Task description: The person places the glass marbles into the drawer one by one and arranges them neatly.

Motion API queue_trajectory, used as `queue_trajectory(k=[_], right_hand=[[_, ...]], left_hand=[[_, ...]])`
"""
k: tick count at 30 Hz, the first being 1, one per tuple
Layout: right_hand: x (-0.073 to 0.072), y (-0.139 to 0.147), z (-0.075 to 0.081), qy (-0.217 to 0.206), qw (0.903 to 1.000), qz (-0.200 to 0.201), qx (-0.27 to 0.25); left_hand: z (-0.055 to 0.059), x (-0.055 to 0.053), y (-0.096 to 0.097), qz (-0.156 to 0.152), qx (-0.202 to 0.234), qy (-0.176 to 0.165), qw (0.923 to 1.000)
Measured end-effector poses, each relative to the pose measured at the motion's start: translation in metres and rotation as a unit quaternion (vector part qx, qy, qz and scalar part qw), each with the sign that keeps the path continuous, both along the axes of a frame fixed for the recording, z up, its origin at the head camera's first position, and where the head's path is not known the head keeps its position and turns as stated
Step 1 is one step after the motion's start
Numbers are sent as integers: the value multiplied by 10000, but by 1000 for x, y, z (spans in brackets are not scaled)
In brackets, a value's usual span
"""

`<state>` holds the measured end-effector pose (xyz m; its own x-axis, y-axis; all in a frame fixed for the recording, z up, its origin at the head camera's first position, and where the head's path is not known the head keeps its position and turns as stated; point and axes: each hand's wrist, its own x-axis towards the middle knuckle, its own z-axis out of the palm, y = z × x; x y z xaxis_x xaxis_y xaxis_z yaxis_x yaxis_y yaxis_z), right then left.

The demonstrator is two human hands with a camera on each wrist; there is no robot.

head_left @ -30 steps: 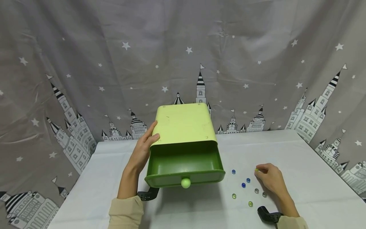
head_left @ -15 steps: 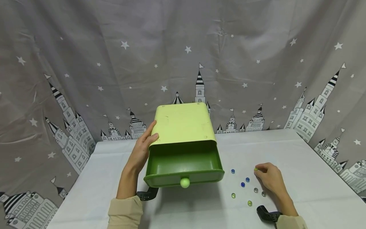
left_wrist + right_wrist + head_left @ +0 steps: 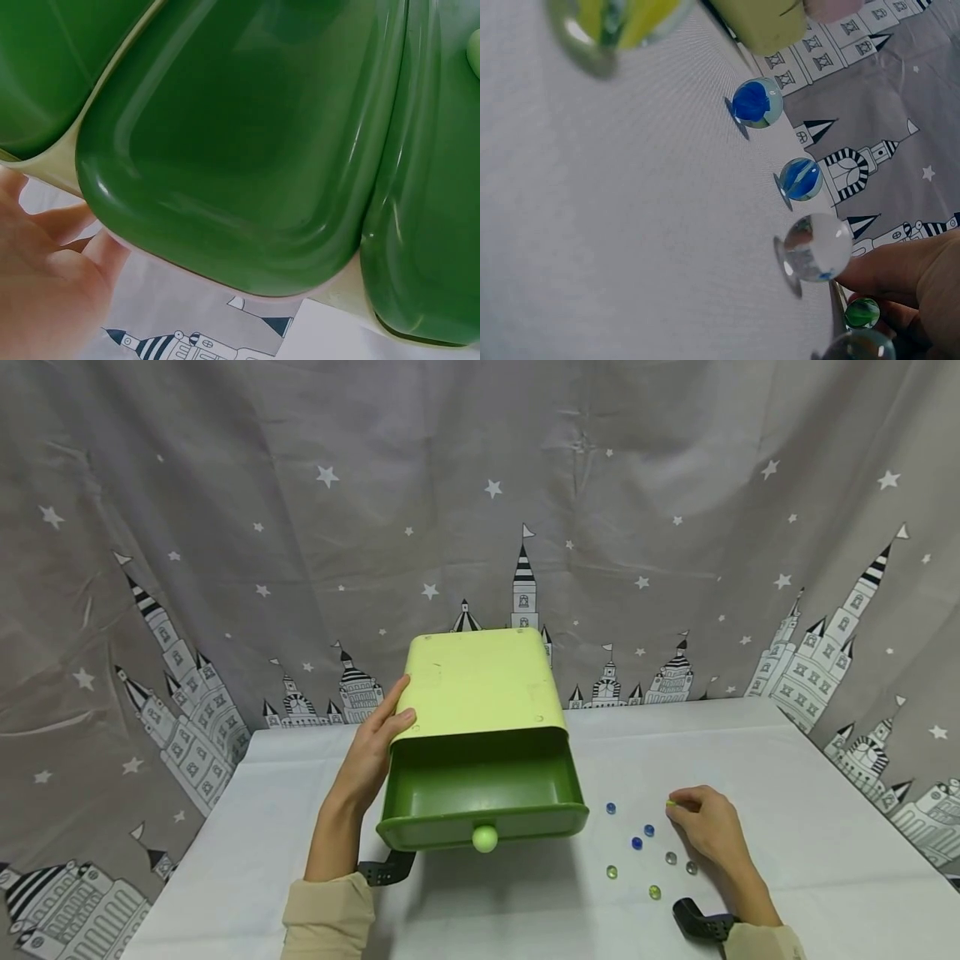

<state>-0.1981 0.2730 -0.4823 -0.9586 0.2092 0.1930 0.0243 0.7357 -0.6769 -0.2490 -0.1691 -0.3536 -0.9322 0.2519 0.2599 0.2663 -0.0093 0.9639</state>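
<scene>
A pale yellow-green cabinet stands mid-table, its dark green top drawer pulled out. Inside, the visible part of the drawer holds nothing. My left hand rests against the cabinet's left side, thumb and index fingertip at the top edge; the other fingers are mostly hidden in the head view. More green drawers show in the left wrist view, with that hand's fingers extended at the casing. Low over the table at right, my right hand pinches a green glass marble between thumb and fingers.
Several loose marbles lie between the cabinet and my right hand: blue marbles, clear marbles and yellow-green marbles. A white cloth covers the table. Behind it hangs a grey curtain printed with castles and stars.
</scene>
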Motion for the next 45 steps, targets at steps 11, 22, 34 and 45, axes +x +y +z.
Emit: queue_trajectory(k=[11, 22, 34, 45], right_hand=[[-1, 1, -2, 49, 10000, -51, 29], [0, 1, 1, -34, 9999, -44, -87], [1, -6, 15, -84, 10000, 13, -4], [1, -17, 37, 520, 9983, 72, -261]], left_hand=[[0, -1, 0, -10, 5, -2, 10000], [0, 0, 0, 31, -3, -57, 10000], [0, -1, 0, 46, 6, -27, 10000], [0, -1, 0, 14, 0, -5, 10000]])
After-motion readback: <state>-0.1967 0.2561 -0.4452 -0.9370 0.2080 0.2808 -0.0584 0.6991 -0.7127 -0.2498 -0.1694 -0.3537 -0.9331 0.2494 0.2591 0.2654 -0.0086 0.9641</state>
